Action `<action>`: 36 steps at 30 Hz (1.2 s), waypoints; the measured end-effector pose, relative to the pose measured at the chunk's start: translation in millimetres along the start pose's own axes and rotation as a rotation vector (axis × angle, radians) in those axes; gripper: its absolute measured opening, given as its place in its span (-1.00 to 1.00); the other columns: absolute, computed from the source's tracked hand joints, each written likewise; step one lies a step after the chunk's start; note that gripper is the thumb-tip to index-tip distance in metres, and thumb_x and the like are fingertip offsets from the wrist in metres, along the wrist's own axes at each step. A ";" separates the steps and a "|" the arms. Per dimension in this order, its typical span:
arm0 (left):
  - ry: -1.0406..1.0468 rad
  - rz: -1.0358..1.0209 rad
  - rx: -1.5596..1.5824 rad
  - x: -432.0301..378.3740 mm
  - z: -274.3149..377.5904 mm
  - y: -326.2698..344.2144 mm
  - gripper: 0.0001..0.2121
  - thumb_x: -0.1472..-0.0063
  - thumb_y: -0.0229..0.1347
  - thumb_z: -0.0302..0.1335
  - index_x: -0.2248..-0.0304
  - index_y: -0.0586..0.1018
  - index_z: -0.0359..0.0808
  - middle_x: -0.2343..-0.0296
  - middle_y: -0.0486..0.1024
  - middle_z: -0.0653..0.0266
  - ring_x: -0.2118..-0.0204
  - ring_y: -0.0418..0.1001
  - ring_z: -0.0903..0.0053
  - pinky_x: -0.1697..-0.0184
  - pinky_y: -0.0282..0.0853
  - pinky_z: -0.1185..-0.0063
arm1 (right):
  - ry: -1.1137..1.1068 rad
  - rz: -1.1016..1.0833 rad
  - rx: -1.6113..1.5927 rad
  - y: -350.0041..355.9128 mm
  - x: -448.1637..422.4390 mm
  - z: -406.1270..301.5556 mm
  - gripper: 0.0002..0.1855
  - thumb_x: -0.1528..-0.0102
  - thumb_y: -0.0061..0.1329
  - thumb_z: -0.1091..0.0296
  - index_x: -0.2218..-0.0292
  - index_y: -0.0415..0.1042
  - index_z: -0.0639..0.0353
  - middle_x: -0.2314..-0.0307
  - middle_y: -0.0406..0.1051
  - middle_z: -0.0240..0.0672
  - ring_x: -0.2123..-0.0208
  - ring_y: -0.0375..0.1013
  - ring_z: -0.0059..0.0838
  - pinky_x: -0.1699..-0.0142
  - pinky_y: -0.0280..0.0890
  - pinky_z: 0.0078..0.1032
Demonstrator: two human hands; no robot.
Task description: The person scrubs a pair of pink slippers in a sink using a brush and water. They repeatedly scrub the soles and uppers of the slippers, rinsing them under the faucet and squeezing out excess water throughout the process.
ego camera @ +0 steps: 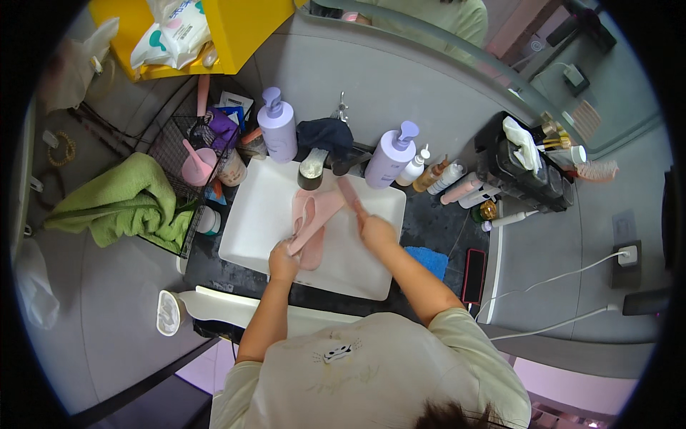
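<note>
Over a white rectangular washbasin, my left hand grips one end of a pink slipper by its strap. Its sole seems to lie in the basin, though blur hides the exact form. My right hand is closed around the handle of a pink brush, whose head points up and left, close to the slipper's far end. A dark cloth covers the faucet, and a dark cup-like piece sits under the stream at the basin's far edge.
Lilac pump bottles flank the faucet. Several smaller bottles and a black organizer line the right. A wire basket with a green towel hangs left. A blue cloth and a phone lie on the dark counter.
</note>
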State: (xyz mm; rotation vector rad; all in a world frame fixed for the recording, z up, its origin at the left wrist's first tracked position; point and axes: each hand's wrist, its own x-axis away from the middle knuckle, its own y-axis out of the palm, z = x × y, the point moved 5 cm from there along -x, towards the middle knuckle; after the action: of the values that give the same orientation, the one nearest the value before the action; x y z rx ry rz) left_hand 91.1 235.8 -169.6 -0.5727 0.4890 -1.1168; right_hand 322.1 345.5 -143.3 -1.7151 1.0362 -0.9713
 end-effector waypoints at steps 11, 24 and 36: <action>-0.070 -0.126 0.024 -3.9 -8.0 10.2 -0.77 -0.02 0.11 -0.50 0.27 0.57 -0.34 0.37 0.52 -0.02 0.26 0.48 0.11 0.21 0.37 0.40 | 0.055 -0.080 -0.058 -8.2 11.6 -10.7 -0.45 -0.16 -0.30 0.27 -0.19 0.03 -0.20 0.55 0.42 -0.14 0.51 0.44 -0.09 0.41 0.30 -0.16; -0.016 -0.160 0.027 -5.1 -0.6 14.1 -0.80 -0.01 0.12 -0.51 0.31 0.57 -0.36 0.38 0.53 -0.01 0.24 0.49 0.14 0.19 0.38 0.40 | -0.177 -0.014 0.082 21.1 53.8 -53.1 -0.48 -0.13 -0.26 0.29 -0.13 0.15 -0.24 0.55 0.44 -0.13 0.53 0.46 -0.15 0.43 0.34 -0.20; -0.062 -0.042 0.164 -2.2 27.5 -10.8 -0.72 0.09 0.23 -0.49 0.34 0.48 -0.38 0.39 0.48 0.03 0.27 0.42 0.08 0.19 0.33 0.33 | -0.132 -0.102 -0.037 -9.9 56.0 -61.5 -0.46 -0.16 -0.29 0.25 -0.18 0.04 -0.14 0.55 0.44 -0.11 0.53 0.43 -0.06 0.46 0.29 -0.14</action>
State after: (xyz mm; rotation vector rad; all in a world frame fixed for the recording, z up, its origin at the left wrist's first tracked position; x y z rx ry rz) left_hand 100.1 239.2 -141.6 -0.4742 0.3298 -1.1639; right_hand 287.8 278.9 -105.7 -1.8519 0.8939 -0.8935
